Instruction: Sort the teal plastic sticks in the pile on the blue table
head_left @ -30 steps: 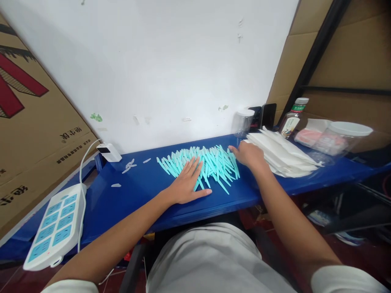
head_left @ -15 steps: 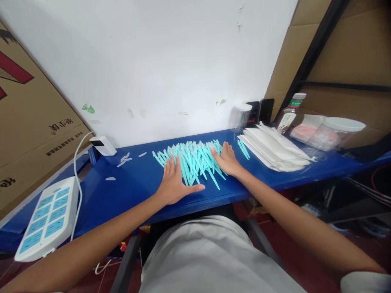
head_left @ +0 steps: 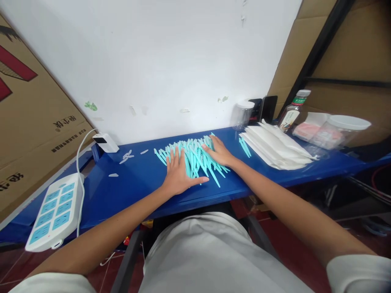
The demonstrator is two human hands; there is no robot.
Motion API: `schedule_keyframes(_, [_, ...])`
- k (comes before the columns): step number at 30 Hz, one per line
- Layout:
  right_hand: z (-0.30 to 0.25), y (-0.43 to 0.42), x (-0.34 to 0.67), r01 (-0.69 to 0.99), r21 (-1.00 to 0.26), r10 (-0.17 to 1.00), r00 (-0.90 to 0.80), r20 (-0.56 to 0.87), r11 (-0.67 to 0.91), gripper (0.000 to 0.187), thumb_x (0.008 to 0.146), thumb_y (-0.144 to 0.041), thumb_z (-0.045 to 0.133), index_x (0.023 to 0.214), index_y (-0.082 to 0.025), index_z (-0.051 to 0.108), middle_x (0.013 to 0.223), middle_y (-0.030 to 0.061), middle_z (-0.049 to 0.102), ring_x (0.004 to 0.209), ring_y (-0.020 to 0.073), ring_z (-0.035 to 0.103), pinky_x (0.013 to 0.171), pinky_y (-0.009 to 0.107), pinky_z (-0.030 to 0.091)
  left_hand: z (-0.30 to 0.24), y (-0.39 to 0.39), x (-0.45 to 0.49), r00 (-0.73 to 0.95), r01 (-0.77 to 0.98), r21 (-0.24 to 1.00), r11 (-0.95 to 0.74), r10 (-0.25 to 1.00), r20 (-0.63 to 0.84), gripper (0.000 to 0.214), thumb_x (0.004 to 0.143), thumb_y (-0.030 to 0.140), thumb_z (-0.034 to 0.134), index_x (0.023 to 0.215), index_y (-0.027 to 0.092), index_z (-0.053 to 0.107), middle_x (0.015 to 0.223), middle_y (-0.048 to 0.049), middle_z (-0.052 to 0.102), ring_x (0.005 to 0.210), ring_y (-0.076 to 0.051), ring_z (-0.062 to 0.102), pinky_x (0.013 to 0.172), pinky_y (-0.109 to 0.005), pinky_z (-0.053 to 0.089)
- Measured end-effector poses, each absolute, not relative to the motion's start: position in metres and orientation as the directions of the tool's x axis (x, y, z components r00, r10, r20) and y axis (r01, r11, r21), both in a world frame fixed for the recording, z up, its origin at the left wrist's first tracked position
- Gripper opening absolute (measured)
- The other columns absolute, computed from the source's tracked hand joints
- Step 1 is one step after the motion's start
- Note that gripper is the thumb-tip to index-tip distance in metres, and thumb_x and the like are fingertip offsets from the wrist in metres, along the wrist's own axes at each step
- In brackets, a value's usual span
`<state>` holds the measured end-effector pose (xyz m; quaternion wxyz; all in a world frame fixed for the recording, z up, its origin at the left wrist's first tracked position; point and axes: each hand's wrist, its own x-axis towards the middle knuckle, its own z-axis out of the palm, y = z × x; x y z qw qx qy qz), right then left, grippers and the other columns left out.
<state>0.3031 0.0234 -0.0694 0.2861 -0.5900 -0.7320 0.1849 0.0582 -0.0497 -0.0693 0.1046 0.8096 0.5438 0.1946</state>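
A heap of thin turquoise plastic sticks (head_left: 194, 156) lies spread on the blue table (head_left: 134, 183). My left hand (head_left: 179, 175) rests flat and open on the heap's left side, fingers stretched toward the wall. On the heap's right side my right hand (head_left: 219, 151) lies flat and open as well, fingers pointing left over the sticks. Neither hand holds anything. Two loose turquoise sticks (head_left: 244, 147) sit apart, next to the stack of white sheets (head_left: 275, 147).
A white power strip (head_left: 55, 211) and a white charger (head_left: 105, 143) with its cable sit at the left. Clear jars (head_left: 242, 115) (head_left: 339, 132) and a bottle (head_left: 293, 112) stand at the back right. Cardboard boxes (head_left: 33, 118) flank both sides. Small white scraps (head_left: 126, 156) lie on the table.
My right hand came away from the white stack and slid left onto the sticks, pushing the heap narrower. My left hand stayed flat on the heap's left part.
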Motion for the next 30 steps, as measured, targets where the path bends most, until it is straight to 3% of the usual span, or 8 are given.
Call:
schedule_keyframes(4, [-0.063,0.009,0.307,0.776,-0.615,0.987,-0.06,0.147,0.139,0.109,0.095,-0.087,0.029,0.173,-0.013,0.009,0.179,0.0164,0.004,0.165,0.0356,-0.002,0.132,0.057,0.001,-0.066,-0.033,0.041,0.166,0.879,0.424,-0.217,0.974,0.154,0.147,0.07,0.096,0.06,0.171,0.015,-0.009,0.175,-0.0223,-0.018,0.16,-0.045,-0.02,0.127,-0.069,-0.003])
schedule_keyframes(7, [-0.056,-0.009,0.31,0.785,-0.573,0.972,-0.212,0.104,0.233,0.112,0.093,-0.087,0.033,0.173,-0.02,-0.007,0.178,0.0105,-0.013,0.163,0.0359,-0.016,0.129,0.063,-0.005,-0.063,-0.026,0.03,0.16,0.898,0.399,-0.185,0.982,0.096,0.152,0.067,0.097,0.061,0.17,0.014,-0.012,0.174,-0.0231,-0.022,0.159,-0.046,-0.022,0.126,-0.071,-0.004])
schedule_keyframes(10, [-0.054,-0.033,0.313,0.77,-0.478,0.899,-0.424,0.111,0.422,0.125,0.086,-0.09,0.048,0.17,-0.028,-0.021,0.177,0.0075,-0.02,0.161,0.0372,-0.023,0.127,0.067,-0.008,-0.066,-0.036,0.025,0.273,0.889,0.345,-0.302,0.953,0.13,0.156,0.062,0.098,0.065,0.17,0.019,-0.015,0.175,-0.0213,-0.021,0.159,-0.048,-0.021,0.124,-0.074,-0.005])
schedule_keyframes(14, [-0.06,-0.056,0.314,0.784,-0.339,0.852,-0.504,0.142,0.52,0.143,0.073,-0.095,0.06,0.168,-0.029,-0.023,0.177,0.0106,-0.019,0.16,0.0433,-0.019,0.125,0.072,-0.009,-0.071,-0.053,0.027,0.422,0.845,0.263,-0.465,0.883,0.206,0.158,0.056,0.1,0.066,0.17,0.028,-0.016,0.176,-0.0166,-0.022,0.16,-0.05,-0.017,0.122,-0.075,-0.01])
schedule_keyframes(19, [-0.069,-0.049,0.315,0.809,-0.296,0.861,-0.465,0.206,0.507,0.132,0.084,-0.088,0.056,0.168,-0.028,-0.026,0.178,0.0143,-0.011,0.163,0.0411,-0.01,0.128,0.071,0.001,-0.07,-0.043,0.039,0.421,0.847,0.255,-0.467,0.881,0.216,0.152,0.061,0.101,0.059,0.17,0.027,-0.016,0.176,-0.018,-0.021,0.16,-0.05,-0.016,0.122,-0.075,-0.011])
schedule_keyframes(24, [-0.07,-0.036,0.318,0.789,-0.228,0.808,-0.49,0.328,0.571,0.119,0.091,-0.079,0.057,0.171,-0.03,-0.016,0.179,0.0147,0.005,0.164,0.0391,0.003,0.128,0.071,0.004,-0.069,-0.03,0.051,0.466,0.825,0.19,-0.533,0.83,0.306,0.144,0.068,0.098,0.057,0.172,0.022,-0.01,0.177,-0.0214,-0.012,0.161,-0.049,-0.011,0.123,-0.074,-0.009])
schedule_keyframes(30, [-0.056,-0.045,0.313,0.668,-0.139,0.652,-0.624,0.432,0.731,0.106,0.092,-0.076,0.06,0.173,-0.026,0.014,0.177,0.0158,0.016,0.163,0.0428,0.014,0.128,0.072,0.003,-0.059,-0.036,0.043,0.557,0.771,0.09,-0.63,0.737,0.383,0.131,0.078,0.091,0.058,0.173,0.022,0.001,0.178,-0.0207,-0.002,0.162,-0.049,-0.002,0.125,-0.071,-0.007])
